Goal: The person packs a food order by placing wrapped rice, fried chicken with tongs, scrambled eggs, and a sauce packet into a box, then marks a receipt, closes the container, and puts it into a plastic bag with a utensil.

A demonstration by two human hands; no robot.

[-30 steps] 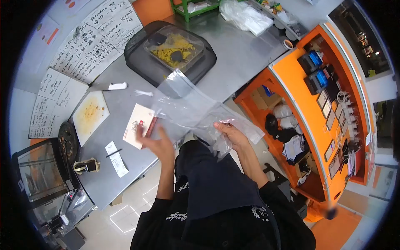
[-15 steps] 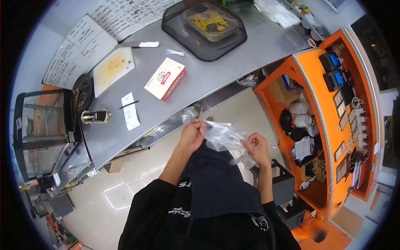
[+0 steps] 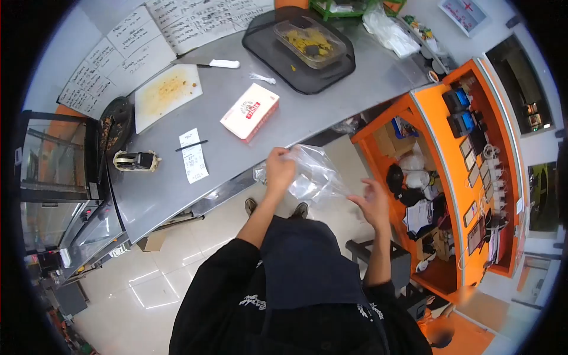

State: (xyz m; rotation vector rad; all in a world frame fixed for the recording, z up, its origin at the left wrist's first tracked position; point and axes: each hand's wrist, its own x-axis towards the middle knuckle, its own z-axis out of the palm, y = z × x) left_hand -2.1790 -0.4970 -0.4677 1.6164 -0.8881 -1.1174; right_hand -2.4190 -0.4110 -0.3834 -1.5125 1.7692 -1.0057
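Observation:
A clear plastic bag (image 3: 313,176) hangs over the floor in front of the counter edge, spread out between my hands. My left hand (image 3: 280,173) pinches its upper left edge, close to the counter. On the other side, my right hand (image 3: 373,204) has its thumb and fingers apart, with the thumb at the bag's right edge; a firm grip there does not show. On the steel counter (image 3: 225,154) just beyond my left hand sits a closed white-and-red cardboard box (image 3: 251,113). A printed receipt (image 3: 194,160) with a black pen (image 3: 191,145) across it lies left of the box.
Behind the box are a cutting board (image 3: 168,97), a white-handled knife (image 3: 225,64) and a dark tray (image 3: 266,53) carrying a food container (image 3: 310,44). A tape dispenser (image 3: 136,161) stands at left. The orange shelving unit (image 3: 435,127) borders my right; a person in orange (image 3: 455,325) is behind it.
Both hands have risen slightly toward the counter, and the bag is spread wider. My right hand's fingers have parted from their pinch on the bag. The camera view has shifted slightly.

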